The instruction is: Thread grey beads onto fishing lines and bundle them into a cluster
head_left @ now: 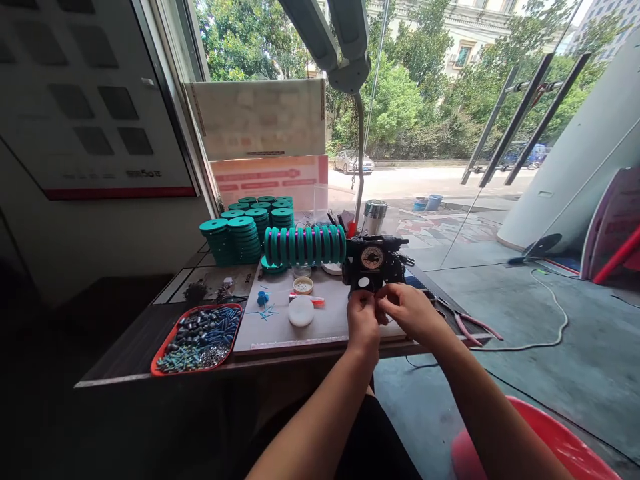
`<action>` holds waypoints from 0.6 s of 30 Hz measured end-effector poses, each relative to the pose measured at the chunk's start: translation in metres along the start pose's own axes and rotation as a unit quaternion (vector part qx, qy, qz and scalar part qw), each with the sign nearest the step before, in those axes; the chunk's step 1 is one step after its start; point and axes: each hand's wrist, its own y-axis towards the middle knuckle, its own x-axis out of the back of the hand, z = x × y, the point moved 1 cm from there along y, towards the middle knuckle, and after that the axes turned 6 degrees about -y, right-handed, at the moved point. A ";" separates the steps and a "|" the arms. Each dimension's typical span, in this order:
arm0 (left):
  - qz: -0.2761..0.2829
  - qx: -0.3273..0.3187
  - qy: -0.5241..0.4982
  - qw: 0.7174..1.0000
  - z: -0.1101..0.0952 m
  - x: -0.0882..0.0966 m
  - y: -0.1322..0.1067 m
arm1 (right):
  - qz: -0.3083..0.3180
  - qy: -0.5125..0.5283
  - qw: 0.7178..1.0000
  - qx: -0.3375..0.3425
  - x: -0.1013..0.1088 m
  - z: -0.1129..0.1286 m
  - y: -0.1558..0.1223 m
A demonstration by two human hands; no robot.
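Note:
My left hand (pixel 362 323) and my right hand (pixel 409 311) meet just in front of a small black machine (pixel 373 263) with a round dial on the table. The fingers of both hands are pinched together on something tiny that I cannot make out. A row of teal spools (pixel 305 245) lies on a rod to the left of the machine. A white mat (pixel 320 319) covers the table under my hands.
A red tray (pixel 199 338) of small blue and metal parts sits at the table's front left. Stacks of teal spools (pixel 246 229) stand behind it. A white round lid (pixel 301 311), a small dish (pixel 303 285), pink-handled pliers (pixel 470 325), a metal cup (pixel 374 216) and a lamp arm (pixel 345 47) are around. A red stool (pixel 560 440) is at lower right.

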 end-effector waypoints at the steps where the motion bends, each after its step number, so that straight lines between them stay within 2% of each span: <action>1: -0.001 0.004 0.001 1.000 0.000 0.000 0.000 | -0.001 0.020 1.000 0.008 0.000 -0.001 -0.001; 6: 0.007 0.038 0.003 0.999 -0.001 -0.003 0.001 | -0.048 0.137 0.989 0.007 -0.003 -0.006 -0.004; 10: -0.003 0.036 0.001 0.999 -0.004 -0.005 0.001 | -0.078 0.269 0.960 -0.016 -0.011 -0.014 -0.004; 13: -0.024 0.021 -0.008 0.999 -0.006 -0.004 0.002 | -0.068 0.403 0.912 -0.031 -0.014 -0.019 -0.004; 18: -0.050 0.030 -0.025 0.998 -0.002 -0.002 0.006 | -0.077 0.582 0.807 -0.061 -0.008 -0.019 -0.015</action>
